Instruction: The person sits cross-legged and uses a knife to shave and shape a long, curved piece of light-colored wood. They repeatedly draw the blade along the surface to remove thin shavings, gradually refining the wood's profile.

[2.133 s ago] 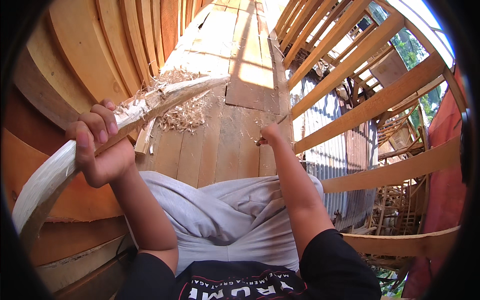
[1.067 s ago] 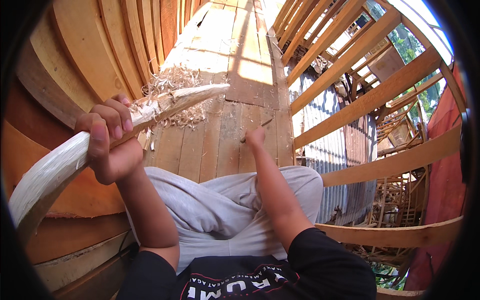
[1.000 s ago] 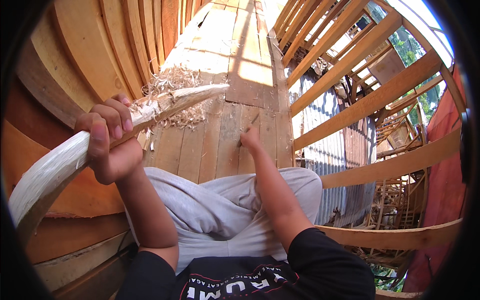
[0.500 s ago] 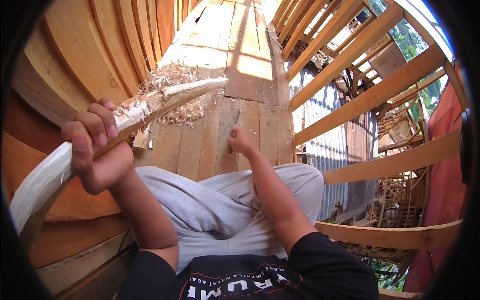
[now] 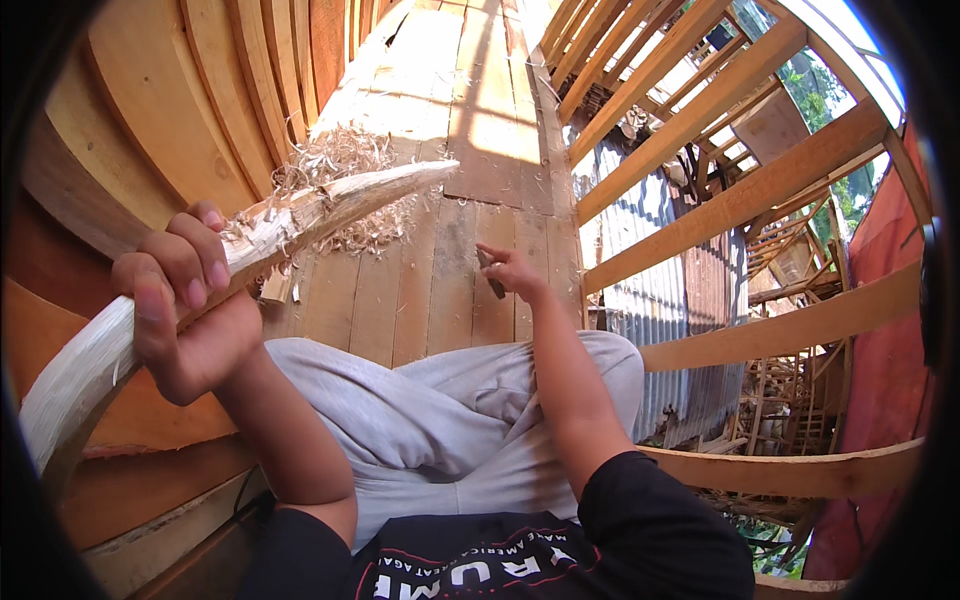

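Observation:
My left hand is wrapped round a thick, curved wooden branch, pale and stripped of bark, raised at the left. Its whittled, tapering end points away to the far right, and its rough midsection shows cut marks. Over the floorboards, apart from the branch, my right hand is closed on a knife. The dark handle shows below the fingers; the blade is hard to make out, and the index finger stretches forward.
Curled wood shavings lie heaped on the plank floor beneath the branch. Upright boards form a wall at the left. A slatted wooden railing runs along the right, with corrugated metal sheets beyond it. My crossed legs are in front.
My right hand has moved slightly right and turned, so the knife handle now slants and the blade no longer shows clearly ahead. My left hand and the branch have barely shifted.

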`<state>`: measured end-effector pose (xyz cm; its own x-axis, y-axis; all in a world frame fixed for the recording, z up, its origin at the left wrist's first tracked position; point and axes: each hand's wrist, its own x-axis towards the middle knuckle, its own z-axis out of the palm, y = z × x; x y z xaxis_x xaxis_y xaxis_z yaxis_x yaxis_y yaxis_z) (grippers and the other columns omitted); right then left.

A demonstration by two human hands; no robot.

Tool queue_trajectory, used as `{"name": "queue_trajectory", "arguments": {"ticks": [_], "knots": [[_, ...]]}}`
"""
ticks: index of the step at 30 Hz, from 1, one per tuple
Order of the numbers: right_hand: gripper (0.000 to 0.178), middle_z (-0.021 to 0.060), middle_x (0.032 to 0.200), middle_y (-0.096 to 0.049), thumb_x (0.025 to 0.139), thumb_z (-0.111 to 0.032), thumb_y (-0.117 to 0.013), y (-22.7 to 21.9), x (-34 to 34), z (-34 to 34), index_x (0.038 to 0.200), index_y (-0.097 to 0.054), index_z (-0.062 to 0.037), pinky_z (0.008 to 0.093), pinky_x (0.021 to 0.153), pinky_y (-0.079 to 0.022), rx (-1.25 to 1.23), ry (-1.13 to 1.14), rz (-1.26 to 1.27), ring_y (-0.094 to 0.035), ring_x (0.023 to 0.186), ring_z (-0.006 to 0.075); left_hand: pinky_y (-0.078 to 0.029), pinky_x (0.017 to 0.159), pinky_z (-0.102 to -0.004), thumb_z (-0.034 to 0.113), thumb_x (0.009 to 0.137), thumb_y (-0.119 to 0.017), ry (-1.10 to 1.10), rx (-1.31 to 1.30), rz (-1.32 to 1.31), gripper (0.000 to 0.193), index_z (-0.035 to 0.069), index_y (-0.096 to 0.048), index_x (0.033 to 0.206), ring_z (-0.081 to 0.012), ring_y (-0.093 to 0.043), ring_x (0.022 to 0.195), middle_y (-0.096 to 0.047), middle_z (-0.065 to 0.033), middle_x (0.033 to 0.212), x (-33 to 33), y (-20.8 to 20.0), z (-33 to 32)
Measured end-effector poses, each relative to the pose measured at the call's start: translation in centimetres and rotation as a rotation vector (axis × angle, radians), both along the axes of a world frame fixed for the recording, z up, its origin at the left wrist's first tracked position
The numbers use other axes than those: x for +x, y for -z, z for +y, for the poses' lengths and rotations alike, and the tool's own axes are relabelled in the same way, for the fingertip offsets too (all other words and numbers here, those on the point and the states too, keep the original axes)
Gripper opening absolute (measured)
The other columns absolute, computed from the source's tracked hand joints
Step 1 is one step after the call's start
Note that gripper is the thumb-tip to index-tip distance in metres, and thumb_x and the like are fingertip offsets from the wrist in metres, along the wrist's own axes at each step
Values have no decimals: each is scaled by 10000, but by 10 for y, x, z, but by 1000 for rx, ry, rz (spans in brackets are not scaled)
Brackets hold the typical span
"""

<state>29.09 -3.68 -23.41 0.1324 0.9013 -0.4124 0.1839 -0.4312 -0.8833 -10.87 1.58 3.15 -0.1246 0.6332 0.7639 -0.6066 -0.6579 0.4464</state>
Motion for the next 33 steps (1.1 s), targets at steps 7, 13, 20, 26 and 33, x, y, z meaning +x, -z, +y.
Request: {"name": "queue_trajectory", "arguments": {"ticks": [7,13,20,26,33], "knots": [[429,137,857,-635,810,-21,-597,25,16,-22,1226,-530,51,344,464,-493,99,829,-500,-628,619,217,-342,857,-429,229,888,-461,23,6,6,202,146,-378,725,-129,-389,643,-380,13,660,9,-1,-2],[517,194,909,-660,775,-33,-601,2,15,-41,1248,-484,139,394,467,-505,-397,832,-172,-676,648,255,-340,854,-429,227,883,-463,-10,10,8,187,152,-390,727,-131,-391,641,-378,14,657,-1,-1,-1],[397,134,757,-589,849,7,-521,-3,-36,-29,1242,-492,51,353,427,-479,24,840,-281,-563,500,212,-336,853,-427,228,877,-469,-14,5,10,180,153,-402,727,-129,-390,639,-376,16,656,-3,-5,-4],[513,143,835,-595,850,3,-506,22,2,-50,1345,-373,39,345,468,-515,-488,640,-255,-607,578,232,-345,845,-428,229,872,-474,-14,6,-7,192,146,-392,718,-132,-390,634,-368,10,648,1,-7,-5],[570,140,892,-625,852,-39,-555,8,-53,-33,1379,-349,31,358,541,-547,32,684,-82,-651,675,240,-354,838,-429,221,866,-474,-32,16,36,194,137,-388,714,-137,-396,635,-366,5,645,2,-9,-7]]}}
